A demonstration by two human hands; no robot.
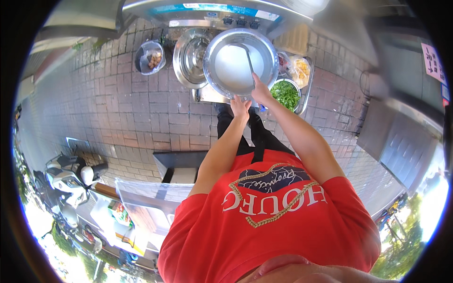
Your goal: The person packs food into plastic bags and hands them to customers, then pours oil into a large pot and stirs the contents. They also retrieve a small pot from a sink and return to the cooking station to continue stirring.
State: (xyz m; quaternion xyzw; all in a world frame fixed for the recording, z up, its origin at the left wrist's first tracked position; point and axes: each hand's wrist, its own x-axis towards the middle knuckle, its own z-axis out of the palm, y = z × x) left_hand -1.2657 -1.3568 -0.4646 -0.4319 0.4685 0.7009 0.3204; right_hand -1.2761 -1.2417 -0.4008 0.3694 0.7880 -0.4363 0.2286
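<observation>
A large round metal basin holds pale, whitish liquid. My right hand grips the handle of a metal ladle, whose head rests in the liquid. At the basin's near rim is my left hand, with its fingers spread; whether they touch the rim is hard to tell. Just left of the basin lies a wide, shiny metal bowl or lid. A metal bowl of chopped green leaves stands at the right.
Behind the bowl of greens, plastic bags, one with yellow food, lie on a metal tray. A lined bucket with brown items stands on the brick paving at left. A steel appliance with knobs borders the far side.
</observation>
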